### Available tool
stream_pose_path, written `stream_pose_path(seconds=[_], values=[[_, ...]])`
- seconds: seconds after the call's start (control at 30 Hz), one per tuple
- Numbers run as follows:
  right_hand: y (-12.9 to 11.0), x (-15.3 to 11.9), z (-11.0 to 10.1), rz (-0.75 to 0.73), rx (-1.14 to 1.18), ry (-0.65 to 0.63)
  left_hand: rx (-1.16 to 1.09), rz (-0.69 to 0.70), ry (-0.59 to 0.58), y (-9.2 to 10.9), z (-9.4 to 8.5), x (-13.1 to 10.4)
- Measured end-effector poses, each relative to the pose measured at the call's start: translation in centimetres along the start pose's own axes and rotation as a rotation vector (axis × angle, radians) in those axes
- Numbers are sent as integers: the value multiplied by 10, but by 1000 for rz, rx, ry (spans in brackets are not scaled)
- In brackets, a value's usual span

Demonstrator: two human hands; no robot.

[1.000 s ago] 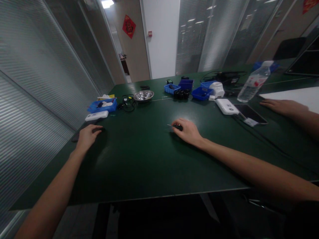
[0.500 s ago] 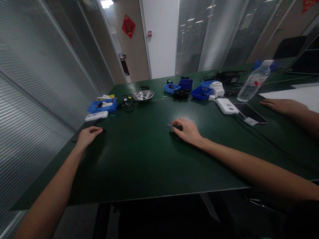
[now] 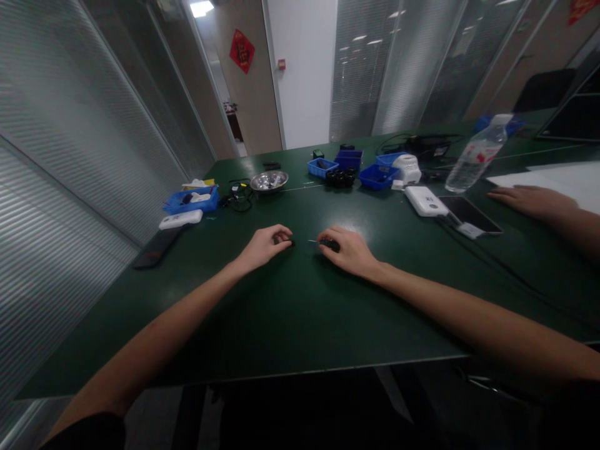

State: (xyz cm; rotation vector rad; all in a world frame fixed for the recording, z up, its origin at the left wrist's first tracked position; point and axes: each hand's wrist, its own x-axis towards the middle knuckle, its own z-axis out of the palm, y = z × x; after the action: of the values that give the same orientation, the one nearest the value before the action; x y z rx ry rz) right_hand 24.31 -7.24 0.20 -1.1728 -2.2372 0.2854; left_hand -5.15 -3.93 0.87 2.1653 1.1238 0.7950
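Over the middle of the green table (image 3: 262, 312), my left hand (image 3: 263, 247) pinches a small dark piece (image 3: 291, 242) between thumb and fingers; its shape is too small to make out. Just to the right, my right hand (image 3: 347, 249) is closed round the black handle of a screwdriver-like tool (image 3: 330, 244). The tool's thin metal shaft points left, toward the dark piece, with a short gap between them.
A metal bowl (image 3: 269, 182) stands beyond my hands. Blue trays (image 3: 377, 177), a white power bank (image 3: 425, 201) and a bottle (image 3: 477, 155) are at the right. Another person's hand (image 3: 534, 201) rests at the far right. A phone (image 3: 158, 248) lies at the left.
My left hand has moved right from beside the phone to the middle, with the dark piece in its fingers. My right hand has barely shifted and still holds the tool.
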Motion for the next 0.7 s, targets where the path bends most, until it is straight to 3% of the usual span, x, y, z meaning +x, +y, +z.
stream_pose_path(seconds=[0.1,0.2,0.47,0.7], values=[[0,-1,1,8,2,15,-64,63,-2,11,33,11],[-1,-1,1,28,-8,21,-85,75,17,12,47,10],[-2,0,-1,65,-41,21,-81,65,35,9,46,6],[-4,-1,-2,8,-63,-23,-72,73,13,10,43,5]])
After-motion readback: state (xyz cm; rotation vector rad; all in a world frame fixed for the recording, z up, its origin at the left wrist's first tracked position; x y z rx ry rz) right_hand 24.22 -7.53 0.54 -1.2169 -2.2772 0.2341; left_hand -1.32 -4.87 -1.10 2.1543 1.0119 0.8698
